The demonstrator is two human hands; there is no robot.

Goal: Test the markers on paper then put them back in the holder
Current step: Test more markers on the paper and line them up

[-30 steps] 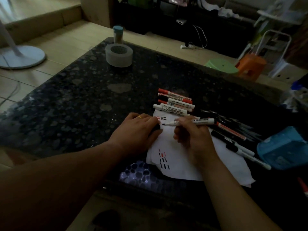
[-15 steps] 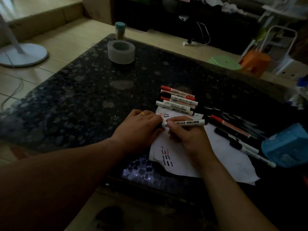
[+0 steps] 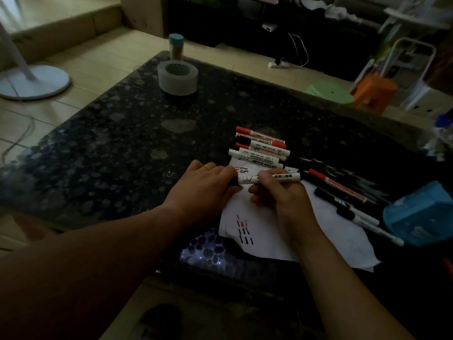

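Over the far edge of the paper [image 3: 331, 231], a white marker [image 3: 277, 178] lies level between both hands, its dark cap end to the left. The left hand [image 3: 203, 190] has its fingers curled round that cap end, and the right hand [image 3: 284, 197] pinches the barrel between thumb and fingertips. The fingers hide whether the cap is fully seated. The step looks like capping, and the main risk is a cap left half on, so that the tip dries out once it is in the holder [image 3: 421, 214], which is probably the blue box well to the right. A skewed push could also crush the tip against the cap rim or ink the fingers. The paper is loose and creased and the right wrist lies over it, so a drag of that arm could slide the sheet and smear the red and black test dashes [image 3: 244, 229]. Just beyond the hands a row of capped markers [image 3: 259, 147] lies side by side, and more markers [image 3: 343, 195] lie along the paper's right edge. Being round, any of them could roll if nudged. One barrel in the row reads "WHITEBOARD". The held marker shows a large "W", then small characters too fine to read. Farther off on the dark speckled surface [image 3: 110, 143] stand a roll of tape [image 3: 177, 78] and a small capped bottle [image 3: 176, 46].
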